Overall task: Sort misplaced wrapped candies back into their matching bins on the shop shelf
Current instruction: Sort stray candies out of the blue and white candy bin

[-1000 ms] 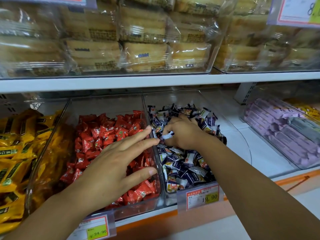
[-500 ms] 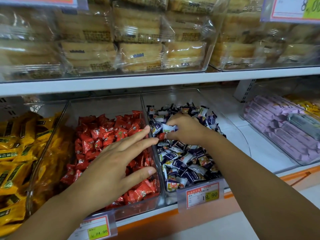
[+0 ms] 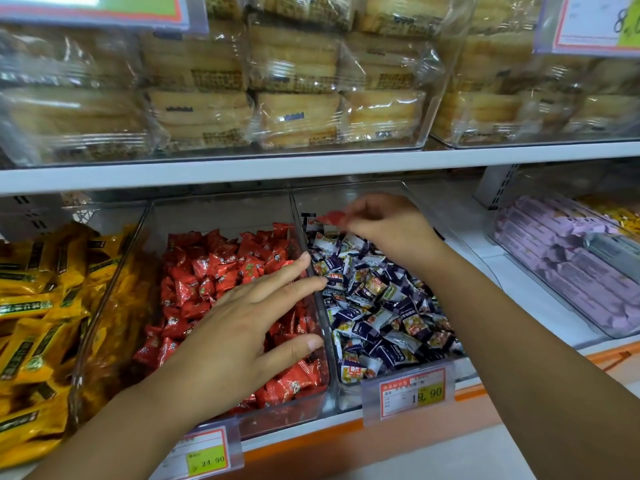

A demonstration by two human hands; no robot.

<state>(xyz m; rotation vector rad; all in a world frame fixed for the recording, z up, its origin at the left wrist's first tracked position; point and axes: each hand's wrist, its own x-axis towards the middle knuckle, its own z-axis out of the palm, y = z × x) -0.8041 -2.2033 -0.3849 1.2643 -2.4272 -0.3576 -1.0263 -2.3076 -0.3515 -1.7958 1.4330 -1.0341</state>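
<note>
Head view gives us two bare arms reaching into clear bins on the lower shop shelf. Our right hand is raised above the back of the blue-and-white candy bin, its thumb and fingertips pinching a single red wrapped candy that hangs clear of the pile beneath it. The candy is blurred, so we cannot read its wrapper, but its colour matches the red candies heaped in the red candy bin just beside, on the left. Under the right hand lie the blue-and-white candies, filling their bin from the front wall towards the back. Our left hand is over the front half of the red pile, palm down, fingers straight and spread, thumb held apart; it holds nothing. Its fingertips reach the clear wall shared by the two bins, and we cannot tell whether they touch it or whether the palm rests on the candies. Left of the red bin we see yellow packets, and well to the right, in another clear bin, purple packets. A price tag is clipped in front of the blue-and-white bin and a second price tag in front of the red one. On the white shelf board above stand wrapped cakes in clear film.
</note>
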